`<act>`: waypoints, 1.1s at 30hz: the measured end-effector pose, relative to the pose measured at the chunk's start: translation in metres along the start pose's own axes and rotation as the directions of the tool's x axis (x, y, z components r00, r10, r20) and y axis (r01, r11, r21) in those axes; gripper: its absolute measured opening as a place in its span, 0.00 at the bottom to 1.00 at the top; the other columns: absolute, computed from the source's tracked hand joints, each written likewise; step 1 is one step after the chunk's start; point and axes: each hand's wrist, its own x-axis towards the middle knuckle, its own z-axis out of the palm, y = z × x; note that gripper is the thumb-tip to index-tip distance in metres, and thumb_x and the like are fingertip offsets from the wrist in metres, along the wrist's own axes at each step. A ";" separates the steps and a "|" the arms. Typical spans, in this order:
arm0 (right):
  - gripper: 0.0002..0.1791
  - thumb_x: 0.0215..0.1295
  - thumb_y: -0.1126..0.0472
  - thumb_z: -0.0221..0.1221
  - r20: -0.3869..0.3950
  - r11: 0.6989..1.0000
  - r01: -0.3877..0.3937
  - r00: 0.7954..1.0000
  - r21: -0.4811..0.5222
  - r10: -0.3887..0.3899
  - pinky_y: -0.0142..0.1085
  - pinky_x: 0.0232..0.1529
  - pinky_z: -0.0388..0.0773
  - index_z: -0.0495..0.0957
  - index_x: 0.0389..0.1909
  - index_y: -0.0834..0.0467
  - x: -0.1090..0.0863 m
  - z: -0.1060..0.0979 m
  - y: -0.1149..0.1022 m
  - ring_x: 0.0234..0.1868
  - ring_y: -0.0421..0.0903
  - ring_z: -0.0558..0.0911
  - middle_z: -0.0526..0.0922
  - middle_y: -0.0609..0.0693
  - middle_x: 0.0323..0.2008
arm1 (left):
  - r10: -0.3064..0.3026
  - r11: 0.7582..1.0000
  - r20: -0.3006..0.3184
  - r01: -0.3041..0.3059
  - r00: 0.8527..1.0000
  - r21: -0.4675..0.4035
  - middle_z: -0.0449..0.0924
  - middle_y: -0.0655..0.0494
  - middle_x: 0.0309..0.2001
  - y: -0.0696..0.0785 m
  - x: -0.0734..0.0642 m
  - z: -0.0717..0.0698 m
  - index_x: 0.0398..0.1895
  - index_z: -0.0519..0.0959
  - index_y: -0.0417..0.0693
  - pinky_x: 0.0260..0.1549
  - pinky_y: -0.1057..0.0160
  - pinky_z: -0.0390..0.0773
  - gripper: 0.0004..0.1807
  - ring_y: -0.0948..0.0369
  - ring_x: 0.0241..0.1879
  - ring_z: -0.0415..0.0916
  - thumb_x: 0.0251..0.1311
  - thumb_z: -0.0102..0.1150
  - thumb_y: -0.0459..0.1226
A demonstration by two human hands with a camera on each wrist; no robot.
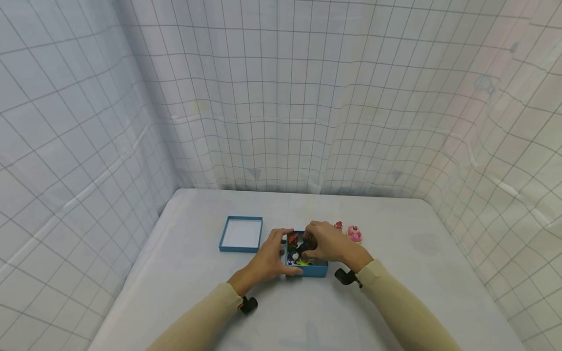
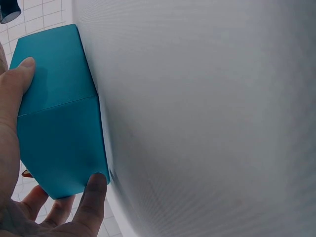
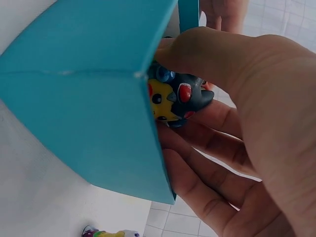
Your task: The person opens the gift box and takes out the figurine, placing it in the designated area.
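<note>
An open blue box [image 1: 317, 271] stands on the table with several small colourful figurines [image 1: 292, 240] inside. My left hand [image 1: 266, 258] grips its left side, thumb on the near wall and fingers around the far end; the left wrist view shows the fingertips against the teal cardboard [image 2: 59, 143]. At the box's right side, my right hand [image 1: 330, 242] reaches over the rim. Between its thumb and fingers it holds a dark figurine with a yellow face and red patches [image 3: 183, 96], partly hidden by the box wall [image 3: 74, 128] in the right wrist view.
A shallow blue-rimmed lid [image 1: 239, 249] lies on the white table to the left of the box, its white inside facing up. Beyond my right hand stand a pink figurine [image 1: 354, 233] and a red one [image 1: 338, 225]. Gridded white curtains [image 1: 272, 122] surround the table's back and sides.
</note>
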 end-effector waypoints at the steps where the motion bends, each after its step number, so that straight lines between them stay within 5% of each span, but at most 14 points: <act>1: 0.24 0.67 0.51 0.86 -0.001 1.000 -0.002 1.000 0.005 0.002 0.32 0.46 0.90 0.89 0.54 0.59 0.000 -0.001 0.000 0.42 0.38 0.83 0.89 0.49 0.47 | 0.000 1.000 -0.001 0.000 1.000 0.004 0.66 0.42 0.84 0.000 0.000 0.000 0.91 0.62 0.47 0.72 0.42 0.88 0.65 0.42 0.75 0.81 0.57 0.95 0.49; 33: 0.20 0.69 0.58 0.84 -0.086 0.995 0.043 0.996 0.087 -0.036 0.28 0.44 0.89 0.85 0.52 0.59 -0.020 -0.015 0.003 0.40 0.35 0.89 0.90 0.49 0.44 | -0.011 1.000 0.003 0.011 1.000 -0.012 0.65 0.41 0.84 0.001 0.000 0.002 0.92 0.61 0.45 0.74 0.43 0.87 0.65 0.43 0.78 0.78 0.57 0.95 0.47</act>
